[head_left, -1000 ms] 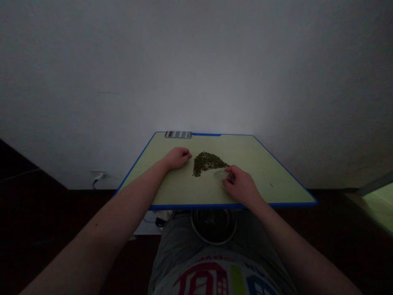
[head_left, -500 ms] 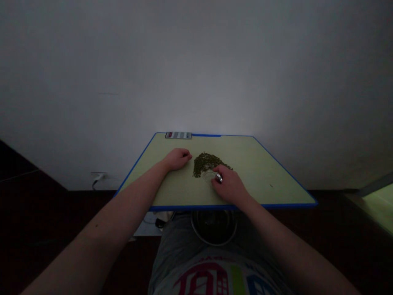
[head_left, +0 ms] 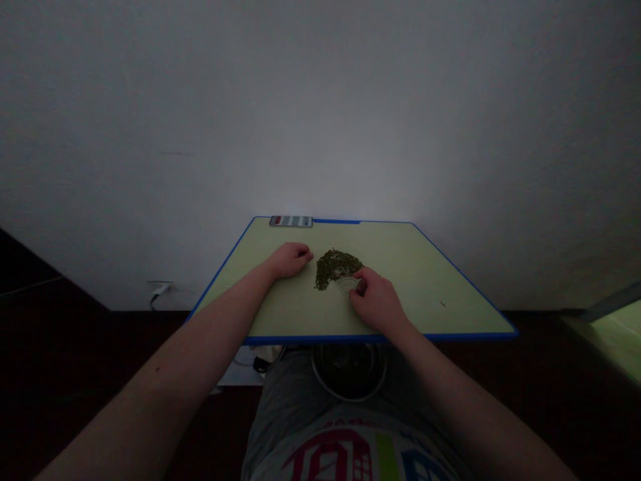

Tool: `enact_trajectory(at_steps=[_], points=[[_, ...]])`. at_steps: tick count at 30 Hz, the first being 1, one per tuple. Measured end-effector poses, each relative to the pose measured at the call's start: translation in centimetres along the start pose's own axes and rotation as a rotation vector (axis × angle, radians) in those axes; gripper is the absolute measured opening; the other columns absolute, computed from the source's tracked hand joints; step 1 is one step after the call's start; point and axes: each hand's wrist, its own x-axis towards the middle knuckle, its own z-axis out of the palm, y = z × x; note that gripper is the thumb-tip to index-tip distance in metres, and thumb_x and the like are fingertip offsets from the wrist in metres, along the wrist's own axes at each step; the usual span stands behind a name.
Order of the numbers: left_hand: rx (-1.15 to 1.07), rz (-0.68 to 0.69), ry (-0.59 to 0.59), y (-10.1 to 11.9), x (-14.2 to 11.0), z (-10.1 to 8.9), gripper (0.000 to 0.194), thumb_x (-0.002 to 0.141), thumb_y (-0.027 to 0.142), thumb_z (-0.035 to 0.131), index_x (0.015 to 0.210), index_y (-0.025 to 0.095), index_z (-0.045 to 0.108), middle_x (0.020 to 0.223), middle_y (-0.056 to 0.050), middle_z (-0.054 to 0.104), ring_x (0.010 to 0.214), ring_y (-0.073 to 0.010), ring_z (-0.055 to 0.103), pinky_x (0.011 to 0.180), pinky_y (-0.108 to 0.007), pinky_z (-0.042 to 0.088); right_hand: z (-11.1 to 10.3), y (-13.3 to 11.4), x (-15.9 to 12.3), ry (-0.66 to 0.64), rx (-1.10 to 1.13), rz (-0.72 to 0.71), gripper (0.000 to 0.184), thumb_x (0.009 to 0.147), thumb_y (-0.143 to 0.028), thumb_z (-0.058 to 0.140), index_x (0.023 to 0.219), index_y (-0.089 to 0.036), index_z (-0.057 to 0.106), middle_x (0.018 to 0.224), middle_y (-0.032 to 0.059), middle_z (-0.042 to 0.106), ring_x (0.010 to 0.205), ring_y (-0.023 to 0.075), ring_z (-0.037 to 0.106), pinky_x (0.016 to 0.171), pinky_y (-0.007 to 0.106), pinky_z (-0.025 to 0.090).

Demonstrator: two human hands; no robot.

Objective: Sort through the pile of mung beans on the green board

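Note:
A loose heap of small green grains (head_left: 334, 264) lies on the pale yellow tabletop. My right hand (head_left: 378, 298) pinches a clear, marked plastic piece that looks like a protractor (head_left: 345, 286), partly covered by my fingers. Its curved side faces the near edge of the grains. To the left of the heap, my left hand (head_left: 290, 259) rests on the table with fingers curled in, and nothing shows in it.
The small table (head_left: 465, 314) has a blue rim and stands against a grey wall. A phone (head_left: 291, 221) lies at its back left edge. Below the front edge, a metal bowl (head_left: 349, 394) sits at my lap. A small dark scrap (head_left: 443, 304) lies on the right side.
My right hand has shifted slightly right, and the clear piece has turned so its bright glare is gone. Grains at the heap's right end are now hidden or moved. My left hand stays put.

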Motion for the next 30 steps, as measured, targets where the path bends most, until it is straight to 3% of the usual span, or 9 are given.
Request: enact_trajectory(at_steps=[12,18,23,30], points=[[-0.009,0.003,-0.002,-0.1,0.0,0.1,0.034,0.078,0.041,0.039,0.066,0.015,0.058,0.058,-0.001,0.052,0.055,-0.0113,0.043,0.053,-0.024,0.028,-2.3,4.0,0.1,0.099,-0.082,0.129,0.022,0.065,-0.019,0.051,0.086,-0.020,0.055,0.060,-0.0019,0.057,0.055,0.0130,0.051,0.054,0.023,0.032],[-0.014,-0.003,-0.009,0.0,0.0,0.1,0.034,0.078,0.041,0.039,0.068,0.015,0.059,0.057,-0.001,0.052,0.055,-0.0113,0.042,0.053,-0.024,0.028,-1.8,2.4,-0.2,0.008,-0.019,-0.023,0.025,0.068,-0.017,0.049,0.092,-0.019,0.055,0.064,-0.0012,0.058,0.058,0.0125,0.052,0.056,0.023,0.034],[-0.012,-0.008,-0.004,0.0,-0.1,0.0,0.034,0.079,0.041,0.039,0.069,0.015,0.060,0.058,-0.001,0.054,0.056,-0.0117,0.043,0.054,-0.024,0.029,-0.7,1.2,0.5,-0.002,0.000,-0.025,0.024,0.067,-0.016,0.049,0.090,-0.019,0.056,0.063,-0.0007,0.058,0.058,0.0126,0.051,0.057,0.023,0.034],[-0.001,0.006,-0.001,0.1,-0.1,-0.1,0.034,0.078,0.041,0.039,0.068,0.015,0.060,0.060,-0.002,0.054,0.056,-0.0121,0.043,0.054,-0.025,0.029,-0.3,2.0,2.2,-0.043,0.023,-0.010,0.024,0.065,-0.016,0.051,0.088,-0.019,0.055,0.063,-0.0018,0.057,0.057,0.0118,0.049,0.056,0.023,0.034]])
